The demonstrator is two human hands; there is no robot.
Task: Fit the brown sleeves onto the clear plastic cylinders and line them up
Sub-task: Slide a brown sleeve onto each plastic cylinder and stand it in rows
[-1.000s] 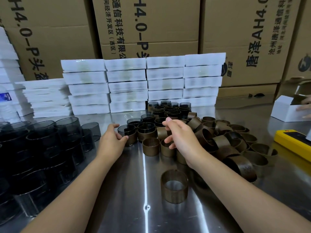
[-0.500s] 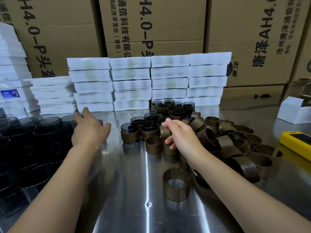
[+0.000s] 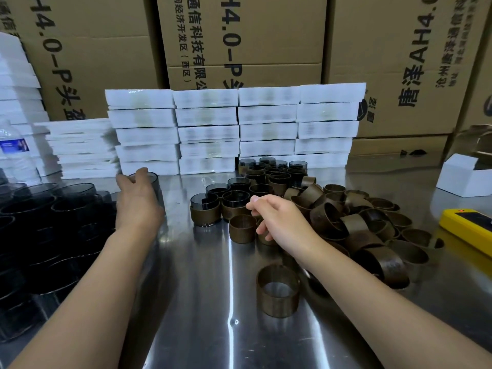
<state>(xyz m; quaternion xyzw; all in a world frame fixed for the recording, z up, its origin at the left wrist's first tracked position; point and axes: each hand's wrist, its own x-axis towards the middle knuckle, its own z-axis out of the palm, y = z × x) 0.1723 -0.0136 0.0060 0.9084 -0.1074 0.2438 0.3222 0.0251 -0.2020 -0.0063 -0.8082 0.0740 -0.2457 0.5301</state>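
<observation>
Left hand [image 3: 138, 206] over the left half of the shiny steel bench [image 3: 213, 328]: fingers and thumb wrapped round one upright smoky clear plastic cylinder [image 3: 154, 185], just beside the massed stock of like cylinders [image 3: 40, 222] along the left edge. Right hand [image 3: 279, 222] mid-bench, thumb out, fingers curled down over a brown band-shaped sleeve [image 3: 267, 239] mostly hidden beneath it; grip or mere touch, cannot tell. Just beside it stands a bare brown sleeve [image 3: 242, 229]; behind that, sleeved cylinders [image 3: 234, 201] in close rows toward the far edge. A loose heap of brown sleeves [image 3: 359, 230] crowds the right forearm; a single sleeve [image 3: 278, 291] stands apart toward the near edge. Stacked flat white boxes [image 3: 207, 129] wall the far edge, printed brown cartons [image 3: 239, 35] behind. Water bottle [image 3: 16, 155] far left; yellow handheld device [image 3: 466, 227] and small white carton [image 3: 463, 177] at the right edge.
</observation>
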